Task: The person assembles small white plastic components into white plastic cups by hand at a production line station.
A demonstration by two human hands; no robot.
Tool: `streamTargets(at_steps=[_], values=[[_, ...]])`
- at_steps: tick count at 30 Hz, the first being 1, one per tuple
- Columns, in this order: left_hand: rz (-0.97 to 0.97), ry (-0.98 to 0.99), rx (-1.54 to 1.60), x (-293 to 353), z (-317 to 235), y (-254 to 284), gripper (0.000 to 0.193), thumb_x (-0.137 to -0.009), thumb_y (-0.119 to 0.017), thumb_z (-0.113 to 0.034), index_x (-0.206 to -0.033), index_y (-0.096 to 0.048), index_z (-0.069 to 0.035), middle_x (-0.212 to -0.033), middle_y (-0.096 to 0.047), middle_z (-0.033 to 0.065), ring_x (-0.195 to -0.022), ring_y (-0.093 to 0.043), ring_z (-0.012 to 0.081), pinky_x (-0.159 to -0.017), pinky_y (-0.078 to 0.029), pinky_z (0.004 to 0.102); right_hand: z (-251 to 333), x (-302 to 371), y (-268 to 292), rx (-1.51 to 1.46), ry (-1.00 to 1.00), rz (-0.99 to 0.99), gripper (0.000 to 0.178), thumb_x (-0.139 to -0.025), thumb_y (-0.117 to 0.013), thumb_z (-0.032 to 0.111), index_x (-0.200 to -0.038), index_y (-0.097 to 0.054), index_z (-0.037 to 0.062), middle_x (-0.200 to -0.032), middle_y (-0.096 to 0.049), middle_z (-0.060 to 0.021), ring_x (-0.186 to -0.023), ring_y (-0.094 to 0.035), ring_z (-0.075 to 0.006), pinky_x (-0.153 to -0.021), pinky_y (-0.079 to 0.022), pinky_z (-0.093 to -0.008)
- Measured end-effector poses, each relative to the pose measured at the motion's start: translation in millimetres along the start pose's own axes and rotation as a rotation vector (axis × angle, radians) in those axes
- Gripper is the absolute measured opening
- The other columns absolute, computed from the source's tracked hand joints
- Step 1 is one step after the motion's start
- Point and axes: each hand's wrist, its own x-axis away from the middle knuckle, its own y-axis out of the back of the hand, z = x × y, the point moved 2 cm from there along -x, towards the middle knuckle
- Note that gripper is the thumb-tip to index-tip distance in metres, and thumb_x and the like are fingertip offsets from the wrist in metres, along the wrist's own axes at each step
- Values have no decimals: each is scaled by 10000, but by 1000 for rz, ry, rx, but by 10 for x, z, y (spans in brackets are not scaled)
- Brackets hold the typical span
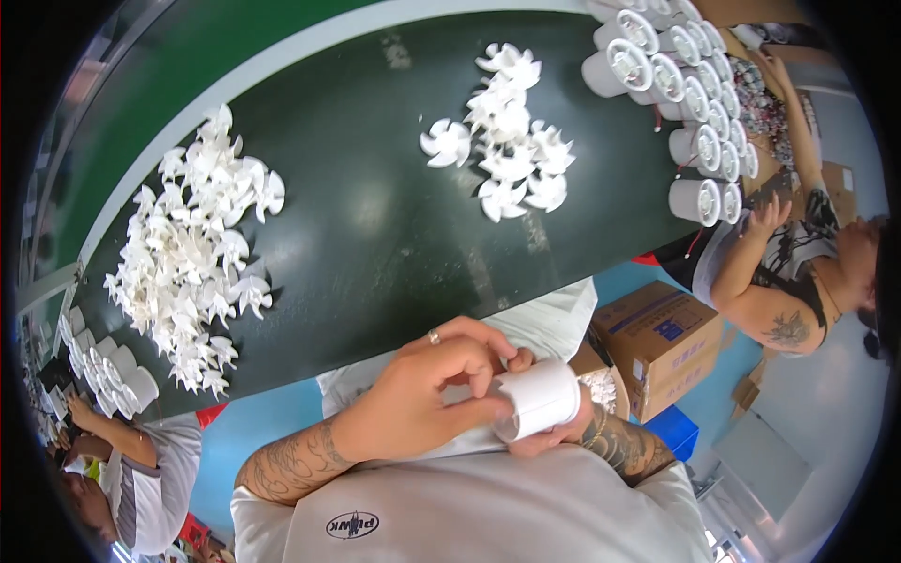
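Observation:
A white plastic cylindrical housing [542, 398] is tilted on its side in front of my chest. Wrapped round it from below and the right is my right hand [563, 430], mostly hidden behind it. My left hand [441, 380], with a ring on one finger, has its fingers curled and closed at the housing's left end. Whatever sits between those fingertips, if anything, is hidden. Beyond my hands on the dark green table [375, 272] lies a small group of white fan impellers [507, 141]. A larger heap of white impellers [188, 253] is on the left.
Rows of white housings [694, 103] with thin red wires stand at the table's far right. More white housings [111, 371] are at the left end. Cardboard boxes [657, 342] and a blue bin [674, 430] are at my right. People sit on both sides.

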Motion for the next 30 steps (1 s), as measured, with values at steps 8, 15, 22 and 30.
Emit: streamTargets(at_steps=[8, 15, 22, 30], values=[[82, 2, 128, -22, -80, 45, 314, -699, -735, 96, -895, -519, -19, -1210, -490, 161, -1090, -564, 204, -896, -556, 346, -23, -22, 4, -41, -2, 66, 444, -886, -576, 134, -1288, -447, 270, -1110, -517, -108, -482, -397, -142, -436, -300, -273], [-4, -164, 31, 25, 87, 72, 214, -740, -780, 30, -844, -595, 7, -1142, -591, 146, -871, -636, 122, -635, -546, 237, -32, -40, -188, -82, 63, 141, 392, -958, -496, 154, -1336, -392, 155, -891, -525, -110, -549, -429, -160, -468, -305, -265], [27, -10, 399, -12, -34, -33, 286, -723, -775, 69, -924, -581, 7, -1112, -502, 102, -1084, -567, 175, -802, -574, 299, -59, -17, -43, 84, 24, -43, 448, -898, -527, 52, -1326, -429, 138, -974, -518, -114, -631, -456, -171, -544, -358, -286], [183, -179, 29, 52, 142, 189, 365, -713, -766, 97, -996, -556, -1, -1255, -467, 123, -1050, -597, 194, -829, -586, 318, -86, -71, -97, -12, 33, 226, 397, -986, -466, 120, -1374, -391, 154, -1011, -519, -129, -678, -473, -195, -507, -327, -252]])
